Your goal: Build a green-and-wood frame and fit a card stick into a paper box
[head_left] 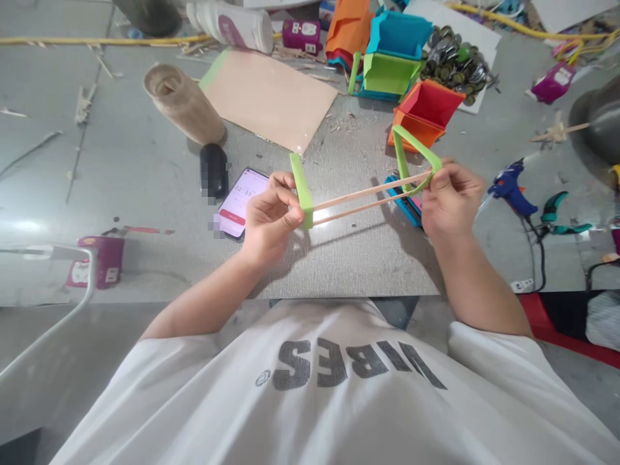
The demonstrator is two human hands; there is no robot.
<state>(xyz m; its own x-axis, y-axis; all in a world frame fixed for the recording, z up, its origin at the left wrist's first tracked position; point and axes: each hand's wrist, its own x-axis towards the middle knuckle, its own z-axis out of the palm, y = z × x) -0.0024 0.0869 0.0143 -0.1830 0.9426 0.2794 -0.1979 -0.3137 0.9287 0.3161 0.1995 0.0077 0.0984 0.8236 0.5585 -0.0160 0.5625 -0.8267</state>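
Between my two hands, above the table, is a light frame of two thin wooden sticks [361, 196] running side by side, with green paper strips at both ends. My left hand [272, 223] pinches the left green strip [301, 187], which stands up from the stick ends. At the other end my right hand [453, 197] grips the bent green strip [417, 143], folded into an angular loop. Under the left hand lies a phone [241, 197] with a lit timer screen. A blue-edged object [405, 205] sits beneath the right end, partly hidden by the hand.
A tan cardboard sheet [276, 97], a wooden cylinder [186, 106] and a black case [214, 171] lie ahead. Orange, blue and green folded paper boxes [429, 110] stand near a coin pile [455, 64]. At right are a blue glue gun [514, 187] and teal-handled pliers [557, 216].
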